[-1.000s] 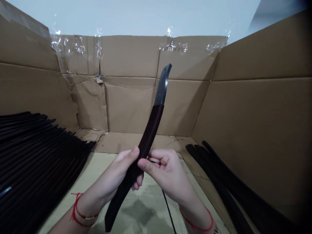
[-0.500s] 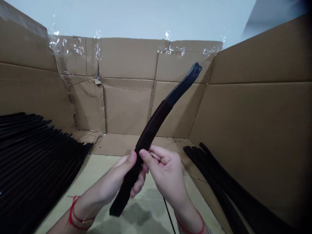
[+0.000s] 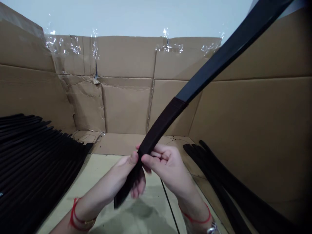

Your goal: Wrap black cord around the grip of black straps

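A long, curved black strip (image 3: pixel 214 63) slants from low in the middle of the head view out past the upper right edge. Around part of it sits a dark brown wrapped sleeve (image 3: pixel 163 125) with a seam-like edge. My left hand (image 3: pixel 130 165) closes on the strip just below the sleeve, thumb on its near face and fingers behind. On the other side, my right hand (image 3: pixel 165 162) pinches the same spot with the thumb at the sleeve's lower end. A thin black cord (image 3: pixel 169 201) hangs below my right hand; its upper end is hidden.
Many similar dark strips (image 3: pixel 36 165) lie side by side at the left. A few more curved strips (image 3: pixel 226 185) lie at the right. Taped cardboard walls (image 3: pixel 126 105) enclose the pale work surface (image 3: pixel 102 182) at the back and sides.
The strip has turned in my hands: its far part now reaches much farther up and right, out of view. Its lower end has shifted slightly right and up. Both hands keep their hold.
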The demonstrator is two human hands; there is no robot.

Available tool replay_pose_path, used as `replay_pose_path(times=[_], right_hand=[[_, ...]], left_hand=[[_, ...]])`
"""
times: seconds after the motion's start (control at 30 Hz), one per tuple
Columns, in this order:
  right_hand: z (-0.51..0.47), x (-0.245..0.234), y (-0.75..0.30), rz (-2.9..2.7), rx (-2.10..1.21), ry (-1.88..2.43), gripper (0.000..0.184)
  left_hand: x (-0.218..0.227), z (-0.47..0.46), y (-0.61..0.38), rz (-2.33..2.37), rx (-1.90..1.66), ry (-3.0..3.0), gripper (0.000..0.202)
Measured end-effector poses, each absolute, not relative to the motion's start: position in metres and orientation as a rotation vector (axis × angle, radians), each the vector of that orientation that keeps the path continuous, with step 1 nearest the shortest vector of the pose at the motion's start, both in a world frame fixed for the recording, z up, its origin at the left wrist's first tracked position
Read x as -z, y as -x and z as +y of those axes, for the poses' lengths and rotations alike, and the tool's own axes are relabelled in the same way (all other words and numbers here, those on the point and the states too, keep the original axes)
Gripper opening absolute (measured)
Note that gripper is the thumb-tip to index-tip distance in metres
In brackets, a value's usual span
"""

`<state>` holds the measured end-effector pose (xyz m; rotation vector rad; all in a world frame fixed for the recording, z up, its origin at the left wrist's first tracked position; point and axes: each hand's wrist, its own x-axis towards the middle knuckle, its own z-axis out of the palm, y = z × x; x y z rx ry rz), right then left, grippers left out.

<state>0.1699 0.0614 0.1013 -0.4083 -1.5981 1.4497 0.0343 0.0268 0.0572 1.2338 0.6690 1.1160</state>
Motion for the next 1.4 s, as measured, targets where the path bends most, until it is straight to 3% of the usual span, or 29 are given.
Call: replay_pose_path(times=[0.1, 0.3, 0.43, 0.6, 0.73, 0.9, 1.03, 1.17, 1.3, 1.4], right_hand=[[0.063, -0.099, -0.166, -1.516, -1.22, 0.538, 0.028], [0.05, -0.106, -0.169, -1.665, -1.252, 0.511, 0.022], [0.053, -0.101, -0.165, -1.607, -1.258, 0.437, 0.023], [0.06, -0.097, -0.164, -1.625, -1.538, 0.347, 0.036], [0.055, -0.098, -0.162, -1.517, -1.345, 0.459, 0.039], [0.052, -0.1, -0.162, -1.591, -1.328, 0.465, 0.03], [0.055, -0.097, -0.158, -1.493, -1.229, 0.505, 0.028], [0.06, -0.094, -0.16, -1.595, -1.52, 0.394, 0.037], [0.064, -0.094, -0.164, -1.477, -1.316, 0.531, 0.036], [0.066, -0.095, -0.166, -1.546, -1.441, 0.48, 0.037]], left_hand=[[-0.065, 0.024, -0.034, 1.009, -1.493, -1.358, 0.047], [-0.076, 0.015, -0.02, 0.671, -0.923, -1.224, 0.06], [-0.074, 0.016, -0.025, 1.02, -1.418, -1.369, 0.049], [-0.071, 0.018, -0.027, 0.798, -1.058, -1.333, 0.062], [-0.071, 0.017, -0.028, 1.089, -1.502, -1.539, 0.05], [-0.074, 0.013, -0.03, 0.83, -1.106, -1.266, 0.064], [-0.074, 0.016, -0.032, 1.074, -1.456, -1.343, 0.053], [-0.069, 0.023, -0.036, 0.838, -1.127, -1.189, 0.062], [-0.067, 0.021, -0.036, 1.133, -1.368, -1.433, 0.052], [-0.071, 0.016, -0.029, 1.134, -1.308, -1.433, 0.052]])
